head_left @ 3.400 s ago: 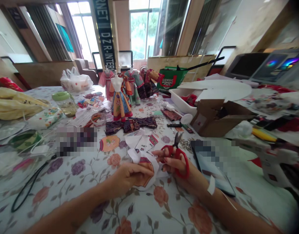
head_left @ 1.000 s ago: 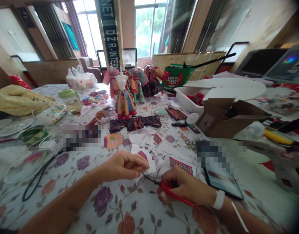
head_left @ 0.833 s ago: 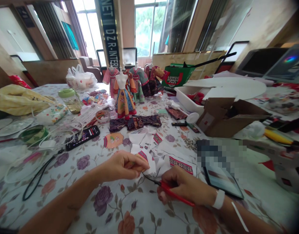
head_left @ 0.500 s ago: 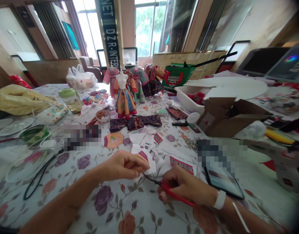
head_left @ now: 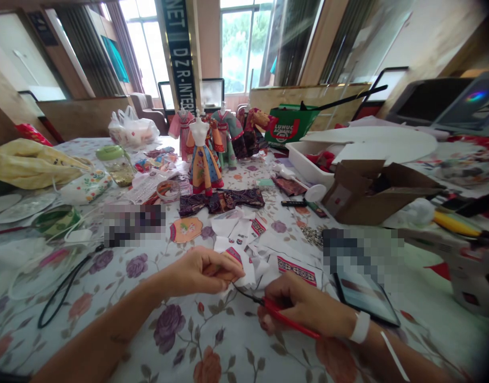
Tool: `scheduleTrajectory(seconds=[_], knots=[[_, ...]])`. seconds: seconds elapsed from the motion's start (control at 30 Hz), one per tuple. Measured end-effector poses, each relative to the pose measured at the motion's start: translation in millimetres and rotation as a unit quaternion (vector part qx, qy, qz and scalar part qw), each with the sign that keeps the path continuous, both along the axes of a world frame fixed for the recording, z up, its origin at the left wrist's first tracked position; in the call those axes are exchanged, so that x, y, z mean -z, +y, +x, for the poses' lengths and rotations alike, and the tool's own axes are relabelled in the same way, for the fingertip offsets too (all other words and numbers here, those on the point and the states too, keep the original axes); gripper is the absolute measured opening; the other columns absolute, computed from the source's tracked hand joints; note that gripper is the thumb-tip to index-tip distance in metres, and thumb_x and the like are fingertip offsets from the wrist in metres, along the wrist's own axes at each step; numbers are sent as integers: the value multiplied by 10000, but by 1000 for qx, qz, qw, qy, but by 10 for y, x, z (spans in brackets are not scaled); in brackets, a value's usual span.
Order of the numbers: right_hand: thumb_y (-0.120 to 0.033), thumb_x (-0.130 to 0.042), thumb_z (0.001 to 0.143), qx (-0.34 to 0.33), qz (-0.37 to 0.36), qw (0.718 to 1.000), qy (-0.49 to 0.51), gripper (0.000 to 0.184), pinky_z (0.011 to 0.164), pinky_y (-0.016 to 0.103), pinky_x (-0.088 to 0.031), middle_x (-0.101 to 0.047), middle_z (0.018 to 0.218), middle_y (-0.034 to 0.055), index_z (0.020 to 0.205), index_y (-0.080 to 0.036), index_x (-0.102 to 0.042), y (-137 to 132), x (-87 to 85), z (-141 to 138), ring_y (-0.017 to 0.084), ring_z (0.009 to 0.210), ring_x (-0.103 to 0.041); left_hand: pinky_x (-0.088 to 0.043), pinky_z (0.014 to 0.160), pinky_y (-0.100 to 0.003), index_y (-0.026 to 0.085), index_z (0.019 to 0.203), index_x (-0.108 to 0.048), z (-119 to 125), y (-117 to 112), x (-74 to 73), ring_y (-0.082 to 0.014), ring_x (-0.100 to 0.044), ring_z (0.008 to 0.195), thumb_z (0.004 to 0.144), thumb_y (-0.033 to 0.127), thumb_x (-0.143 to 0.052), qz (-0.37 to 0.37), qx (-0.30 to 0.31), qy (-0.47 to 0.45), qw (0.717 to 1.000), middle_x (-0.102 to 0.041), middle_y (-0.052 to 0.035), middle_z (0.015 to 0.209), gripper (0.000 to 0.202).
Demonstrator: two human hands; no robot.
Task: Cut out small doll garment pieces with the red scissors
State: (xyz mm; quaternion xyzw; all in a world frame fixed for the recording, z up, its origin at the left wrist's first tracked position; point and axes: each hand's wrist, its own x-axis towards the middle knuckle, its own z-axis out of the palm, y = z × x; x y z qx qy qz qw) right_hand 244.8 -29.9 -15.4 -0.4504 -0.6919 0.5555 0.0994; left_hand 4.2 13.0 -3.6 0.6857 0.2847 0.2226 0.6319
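Note:
My left hand (head_left: 206,272) is closed in a pinch on a small printed fabric piece (head_left: 233,255), orange with a pink-and-blue band and a white margin. The fingers hide part of that piece. In my right hand (head_left: 292,303) is a pair of red-handled scissors (head_left: 286,318); their dark, thin tips point left and meet the fabric's edge near the left fingertips. Whether the blades are apart cannot be made out. White scraps lie just beyond both hands, among them a strip with a red-and-black patterned band (head_left: 296,269).
An orange cut-out (head_left: 186,230) and a dark patterned garment (head_left: 222,201) lie ahead. Behind them stand several dressed miniature mannequins (head_left: 200,154). At right are a tablet-like device (head_left: 367,298), a cardboard box (head_left: 356,194) and a sewing machine (head_left: 455,260); a lidded jar (head_left: 114,165) stands left.
Both hands stay nearly in place. The scissors' tips have shifted very slightly at the fabric's edge.

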Motion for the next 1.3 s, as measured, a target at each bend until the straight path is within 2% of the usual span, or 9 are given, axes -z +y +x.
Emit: scheduleTrajectory(seconds=[0.17,0.37,0.53,0.73,0.97,1.2,1.3], knots=[[-401,-724,683,4,0,1000,-7,390,435,200,-212,-378,493,-59,513,-138,-491,2,-8,-4,69,502,-302,-360,577,-230,151,1012,-735,1,7,18,-89,-307,542,713,163,-650,-5,18,-8,1000,-311,57,578,311],[-380,-719,686,6,0,1000,-8,387,433,201,-213,-395,491,-54,505,-137,-479,-1,-5,0,67,500,-302,-387,610,-238,150,1008,-736,7,-2,25,-90,-315,540,712,152,-649,-6,16,-15,1000,-293,66,558,309],[-405,-715,694,2,10,1000,-9,374,428,197,-206,-404,492,-53,533,-124,-528,1,8,2,67,501,-316,-409,620,-235,140,1003,-736,11,-6,29,-84,-312,535,712,140,-640,1,11,-7,1000,-310,64,564,305],[-381,-726,678,10,-2,1000,-4,372,424,191,-207,-369,485,-62,515,-129,-506,0,17,3,62,491,-297,-406,626,-223,138,1020,-727,3,2,29,-74,-301,534,715,107,-624,-1,24,-7,1000,-298,70,578,324],[-347,-717,688,11,-19,1000,1,335,409,188,-207,-431,480,-52,520,-120,-537,-4,-21,-14,58,472,-320,-405,627,-225,140,1025,-723,-3,2,29,-72,-294,534,712,99,-620,0,28,-9,1000,-299,72,577,332],[-366,-717,692,-5,23,1000,0,423,413,194,-178,-327,469,-75,477,-149,-425,3,-8,0,53,475,-265,-367,583,-225,153,1013,-733,-5,3,9,-83,-326,548,714,101,-627,-12,18,-14,1000,-312,59,580,321],[-383,-721,687,1,9,1000,10,413,418,189,-197,-362,479,-67,492,-150,-441,5,7,5,57,479,-288,-375,608,-228,168,985,-744,-7,23,33,-95,-393,595,704,106,-653,-16,-1,-41,999,-386,37,604,302]])
